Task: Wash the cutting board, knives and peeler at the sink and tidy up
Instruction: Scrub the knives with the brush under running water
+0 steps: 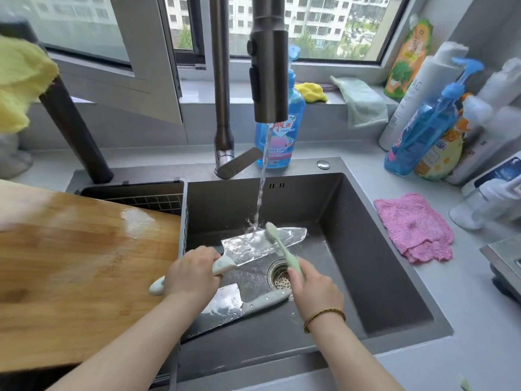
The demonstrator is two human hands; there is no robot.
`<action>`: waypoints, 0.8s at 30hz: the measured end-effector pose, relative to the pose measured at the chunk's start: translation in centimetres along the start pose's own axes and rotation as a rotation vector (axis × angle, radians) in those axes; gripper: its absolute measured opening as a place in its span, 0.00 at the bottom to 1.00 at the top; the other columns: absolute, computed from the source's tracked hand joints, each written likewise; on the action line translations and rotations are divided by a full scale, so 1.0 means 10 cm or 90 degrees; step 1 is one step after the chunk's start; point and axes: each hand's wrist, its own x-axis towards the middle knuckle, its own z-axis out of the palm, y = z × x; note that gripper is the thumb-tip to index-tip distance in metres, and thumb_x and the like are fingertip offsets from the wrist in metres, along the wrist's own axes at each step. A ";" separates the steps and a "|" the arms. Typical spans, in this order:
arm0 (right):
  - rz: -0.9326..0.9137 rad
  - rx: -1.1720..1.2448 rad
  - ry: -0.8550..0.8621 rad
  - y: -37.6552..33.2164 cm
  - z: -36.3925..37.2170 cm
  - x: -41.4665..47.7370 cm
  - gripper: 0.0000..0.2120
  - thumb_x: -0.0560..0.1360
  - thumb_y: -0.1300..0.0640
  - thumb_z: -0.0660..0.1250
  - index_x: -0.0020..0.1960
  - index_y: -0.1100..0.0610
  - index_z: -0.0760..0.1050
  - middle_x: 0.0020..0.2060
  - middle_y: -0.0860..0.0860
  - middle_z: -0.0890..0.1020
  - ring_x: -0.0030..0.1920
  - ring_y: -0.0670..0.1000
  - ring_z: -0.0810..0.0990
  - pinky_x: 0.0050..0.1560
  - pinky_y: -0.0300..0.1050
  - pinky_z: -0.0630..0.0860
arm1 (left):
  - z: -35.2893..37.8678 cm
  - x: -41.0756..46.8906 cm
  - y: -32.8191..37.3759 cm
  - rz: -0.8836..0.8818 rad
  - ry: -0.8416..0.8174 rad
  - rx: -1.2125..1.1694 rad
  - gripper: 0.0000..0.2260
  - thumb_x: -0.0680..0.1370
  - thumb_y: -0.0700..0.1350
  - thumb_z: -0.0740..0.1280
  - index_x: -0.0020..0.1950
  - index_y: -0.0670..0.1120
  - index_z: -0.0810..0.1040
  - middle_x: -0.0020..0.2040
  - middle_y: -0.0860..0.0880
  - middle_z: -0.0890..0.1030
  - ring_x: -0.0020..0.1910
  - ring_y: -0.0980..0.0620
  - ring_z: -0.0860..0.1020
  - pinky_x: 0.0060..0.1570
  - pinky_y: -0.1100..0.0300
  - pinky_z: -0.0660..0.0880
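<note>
My left hand (191, 273) grips the pale handle of a wide-bladed knife (262, 244), holding the blade flat over the dark sink (366, 249) under the running water. My right hand (313, 286) holds a pale green brush (277, 239) whose head rests on the blade where the stream lands. A second knife (242, 301) with the same pale handle lies on the sink floor beneath my hands. The wet wooden cutting board (79, 266) lies across the sink's left part. I cannot see a peeler.
The faucet (269, 66) hangs over the sink, above the drain strainer (282, 277). A blue soap bottle (282, 131) stands behind it. A pink cloth (414, 227) lies on the right counter, beside several bottles (428, 131). Cloths lie on the windowsill (361, 100).
</note>
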 end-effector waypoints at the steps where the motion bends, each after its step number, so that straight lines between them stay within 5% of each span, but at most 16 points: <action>1: -0.008 -0.011 0.001 0.01 0.00 -0.01 0.18 0.80 0.45 0.50 0.67 0.47 0.64 0.56 0.54 0.79 0.57 0.58 0.77 0.48 0.45 0.71 | 0.00 0.01 -0.01 0.000 -0.001 -0.003 0.10 0.77 0.48 0.62 0.58 0.53 0.72 0.56 0.57 0.74 0.56 0.56 0.72 0.42 0.64 0.61; 5: -0.123 -0.008 -0.022 -0.06 0.12 -0.17 0.17 0.80 0.45 0.50 0.68 0.42 0.63 0.54 0.50 0.80 0.55 0.55 0.78 0.40 0.42 0.65 | 0.00 0.05 0.00 -0.006 -0.001 -0.030 0.11 0.76 0.49 0.63 0.59 0.54 0.72 0.56 0.57 0.75 0.56 0.55 0.73 0.43 0.64 0.62; 9: 0.020 0.040 0.025 0.15 -0.04 0.01 0.17 0.80 0.45 0.51 0.66 0.45 0.65 0.53 0.55 0.80 0.54 0.58 0.78 0.49 0.45 0.72 | 0.00 0.07 0.02 0.004 -0.008 -0.020 0.11 0.76 0.49 0.62 0.59 0.55 0.72 0.57 0.57 0.75 0.57 0.55 0.73 0.43 0.64 0.62; 14: -0.130 0.008 -0.027 0.03 0.05 -0.18 0.16 0.80 0.45 0.51 0.67 0.41 0.64 0.53 0.52 0.81 0.55 0.55 0.78 0.41 0.42 0.66 | 0.01 0.05 0.08 0.003 -0.030 -0.045 0.13 0.76 0.51 0.63 0.60 0.55 0.73 0.57 0.56 0.75 0.57 0.54 0.73 0.43 0.63 0.63; 18: 0.017 0.048 0.037 0.22 -0.06 -0.02 0.17 0.80 0.46 0.52 0.67 0.45 0.65 0.55 0.55 0.80 0.56 0.58 0.77 0.48 0.45 0.71 | 0.00 0.02 0.09 0.002 -0.035 -0.064 0.12 0.75 0.50 0.64 0.58 0.55 0.75 0.57 0.56 0.77 0.56 0.54 0.74 0.44 0.62 0.64; 24: -0.090 -0.013 -0.013 0.12 0.05 -0.20 0.16 0.80 0.45 0.51 0.67 0.43 0.64 0.56 0.52 0.79 0.58 0.56 0.76 0.43 0.44 0.66 | -0.02 -0.03 0.12 -0.019 -0.051 -0.105 0.12 0.74 0.49 0.65 0.57 0.55 0.75 0.55 0.56 0.78 0.55 0.53 0.75 0.42 0.63 0.63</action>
